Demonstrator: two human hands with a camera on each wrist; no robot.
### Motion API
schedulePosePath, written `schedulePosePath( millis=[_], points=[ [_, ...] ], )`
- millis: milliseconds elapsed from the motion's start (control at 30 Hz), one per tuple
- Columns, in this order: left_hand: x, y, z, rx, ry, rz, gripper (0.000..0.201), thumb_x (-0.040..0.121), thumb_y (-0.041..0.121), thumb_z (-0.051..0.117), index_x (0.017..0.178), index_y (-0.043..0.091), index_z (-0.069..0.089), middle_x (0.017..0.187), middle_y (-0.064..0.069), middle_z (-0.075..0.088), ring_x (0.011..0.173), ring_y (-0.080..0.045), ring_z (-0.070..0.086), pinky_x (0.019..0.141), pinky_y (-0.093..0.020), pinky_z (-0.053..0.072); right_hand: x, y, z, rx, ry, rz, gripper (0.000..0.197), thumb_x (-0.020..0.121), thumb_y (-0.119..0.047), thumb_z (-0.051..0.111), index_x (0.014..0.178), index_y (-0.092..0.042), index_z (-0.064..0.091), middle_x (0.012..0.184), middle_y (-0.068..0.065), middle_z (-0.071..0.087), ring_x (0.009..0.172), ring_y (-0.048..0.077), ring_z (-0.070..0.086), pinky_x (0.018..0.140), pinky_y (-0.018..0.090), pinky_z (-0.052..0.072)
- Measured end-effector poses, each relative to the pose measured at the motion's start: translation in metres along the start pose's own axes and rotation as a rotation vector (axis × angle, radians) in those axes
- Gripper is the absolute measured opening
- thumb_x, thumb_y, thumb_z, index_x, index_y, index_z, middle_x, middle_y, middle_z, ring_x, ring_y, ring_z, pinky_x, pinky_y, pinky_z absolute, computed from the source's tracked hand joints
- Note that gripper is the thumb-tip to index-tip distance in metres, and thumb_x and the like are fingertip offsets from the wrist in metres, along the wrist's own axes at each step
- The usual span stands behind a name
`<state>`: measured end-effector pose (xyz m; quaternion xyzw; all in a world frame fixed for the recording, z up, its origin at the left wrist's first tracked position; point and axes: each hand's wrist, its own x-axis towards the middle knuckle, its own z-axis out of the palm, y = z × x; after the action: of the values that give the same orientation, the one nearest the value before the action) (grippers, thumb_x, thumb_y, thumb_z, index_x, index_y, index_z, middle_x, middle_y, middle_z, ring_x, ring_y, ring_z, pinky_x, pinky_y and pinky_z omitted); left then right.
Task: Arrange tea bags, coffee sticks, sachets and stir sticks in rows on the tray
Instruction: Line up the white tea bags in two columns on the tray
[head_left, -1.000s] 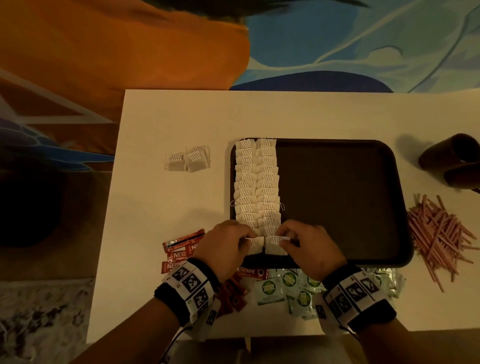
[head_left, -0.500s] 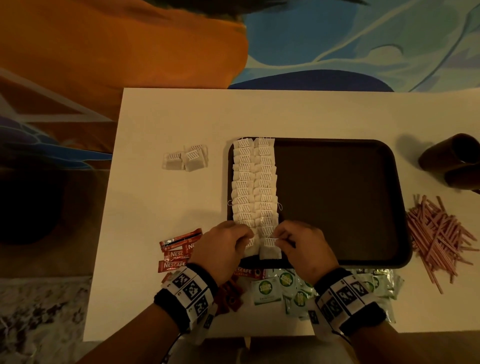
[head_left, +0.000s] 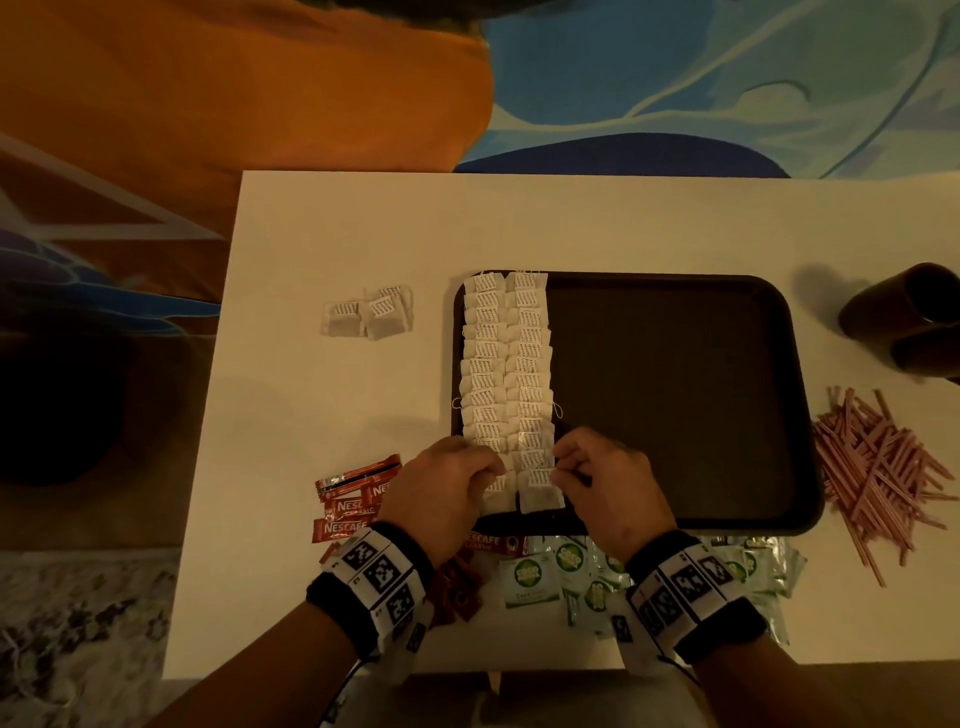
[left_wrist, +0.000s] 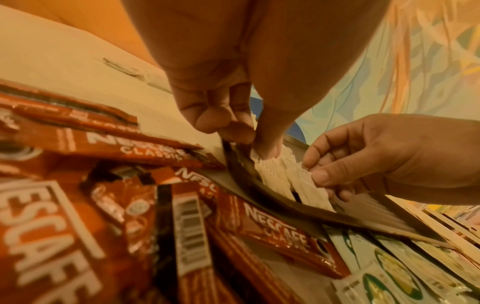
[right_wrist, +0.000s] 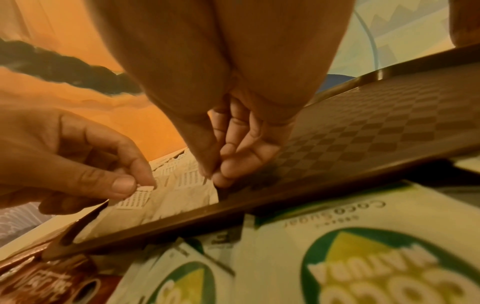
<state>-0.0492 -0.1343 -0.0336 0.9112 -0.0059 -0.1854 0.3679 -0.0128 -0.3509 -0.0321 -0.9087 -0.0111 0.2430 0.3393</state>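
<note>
A dark brown tray (head_left: 675, 395) lies on the white table, with two rows of overlapping white tea bags (head_left: 506, 364) along its left side. At the near end of the rows, my left hand (head_left: 496, 470) pinches the paper tag of the last tea bag in the left row (head_left: 493, 501). My right hand (head_left: 558, 467) pinches the tag of the last tea bag in the right row (head_left: 540, 493). Both bags lie flat against the tray's front rim (right_wrist: 259, 207). The right wrist view shows my right hand's (right_wrist: 213, 174) thumb and fingertips meeting on the tag.
A few loose tea bags (head_left: 369, 312) lie left of the tray. Red coffee sticks (head_left: 353, 499) and green sachets (head_left: 561, 571) are heaped at the table's front edge under my wrists. Pink stir sticks (head_left: 878, 467) are piled on the right, below dark cups (head_left: 909, 317).
Both hands stay at the near end of the rows. The two nearest tea bags have slid slightly toward the tray's front rim.
</note>
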Motion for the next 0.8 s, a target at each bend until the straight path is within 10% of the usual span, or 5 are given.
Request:
schedulePosePath(
  millis=[500,800],
  points=[
    [-0.009,-0.002,-0.004,0.026,0.053,-0.016,0.013,0.092,0.032,0.069,0.101,0.033,0.060,0.113,0.015,0.047,0.089,-0.007,0.056,0.071,-0.028,0.055,-0.009,-0.009,-0.005,-0.050,0.016,0.010,0.030,0.086,-0.022,0.080,0.108,-0.029,0.061,0.106,-0.014,0.056,0.089,-0.001,0.058,0.078,0.016,0.051],
    [-0.009,-0.004,0.000,0.097,-0.006,0.002,0.013,0.091,0.038,0.067,0.100,0.030,0.061,0.112,0.015,0.048,0.088,-0.007,0.055,0.070,-0.031,0.055,-0.012,-0.011,0.001,-0.136,-0.092,-0.059,0.020,0.085,-0.018,0.079,0.082,-0.027,0.062,0.085,-0.011,0.059,0.077,0.004,0.058,0.069,0.022,0.052]
  ],
)
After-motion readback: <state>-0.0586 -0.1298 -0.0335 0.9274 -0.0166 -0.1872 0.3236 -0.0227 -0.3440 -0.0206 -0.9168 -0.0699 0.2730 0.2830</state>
